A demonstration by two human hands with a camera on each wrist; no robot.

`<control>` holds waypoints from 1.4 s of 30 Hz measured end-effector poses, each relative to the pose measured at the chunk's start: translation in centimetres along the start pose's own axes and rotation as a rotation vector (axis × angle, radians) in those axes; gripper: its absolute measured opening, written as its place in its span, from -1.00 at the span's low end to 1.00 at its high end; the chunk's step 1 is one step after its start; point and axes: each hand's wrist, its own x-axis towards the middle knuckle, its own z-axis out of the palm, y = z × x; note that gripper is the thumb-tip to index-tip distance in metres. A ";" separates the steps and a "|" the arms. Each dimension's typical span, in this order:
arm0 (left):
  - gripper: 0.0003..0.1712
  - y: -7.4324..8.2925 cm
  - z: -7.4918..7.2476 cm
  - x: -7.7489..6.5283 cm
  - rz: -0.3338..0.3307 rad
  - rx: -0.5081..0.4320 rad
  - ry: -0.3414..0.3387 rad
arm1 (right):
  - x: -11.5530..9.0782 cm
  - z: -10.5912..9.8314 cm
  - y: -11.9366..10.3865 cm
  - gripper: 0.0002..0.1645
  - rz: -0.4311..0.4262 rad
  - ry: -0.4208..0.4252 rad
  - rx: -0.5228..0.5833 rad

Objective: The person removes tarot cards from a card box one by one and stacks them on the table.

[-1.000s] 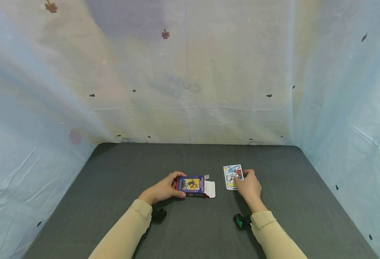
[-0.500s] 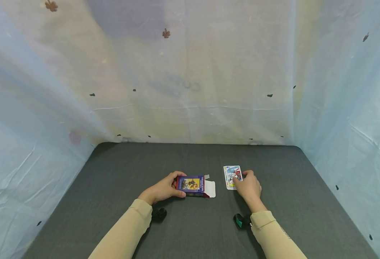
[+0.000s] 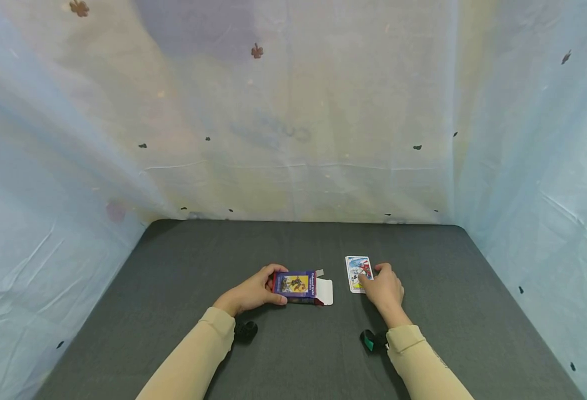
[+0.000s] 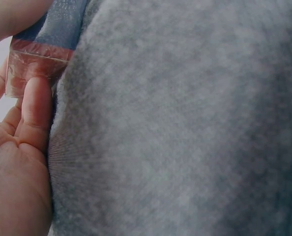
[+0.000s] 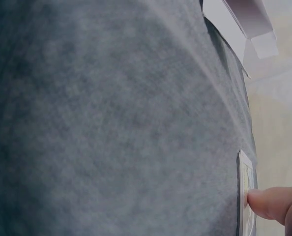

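Observation:
A purple and red card box (image 3: 295, 285) lies on its side at the middle of the table, its white flap (image 3: 325, 291) folded out to the right. My left hand (image 3: 254, 290) grips the box's left end, thumb on the near side and fingers on the far side. In the left wrist view the box's red end (image 4: 38, 64) shows clear wrap. Right of the box, a small stack of picture cards (image 3: 356, 272) lies face up. My right hand (image 3: 386, 287) presses its thumb (image 5: 269, 201) on the top card; the index finger lies off the stack's right side.
The table has a dark grey cloth (image 3: 303, 355). Pale patterned sheeting (image 3: 293, 111) hangs behind it and at both sides. A black wrist device (image 3: 245, 332) sits under the left wrist, another (image 3: 373, 340) under the right.
Under my right thumb the top card has slid left over the cards beneath, so the stack's edges now lie closer together. The left hand and the box have stayed still.

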 end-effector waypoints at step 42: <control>-0.19 0.3 0.1 -0.3 0.009 -0.019 -0.003 | -0.5 1.4 -1.8 0.07 0.071 0.016 0.035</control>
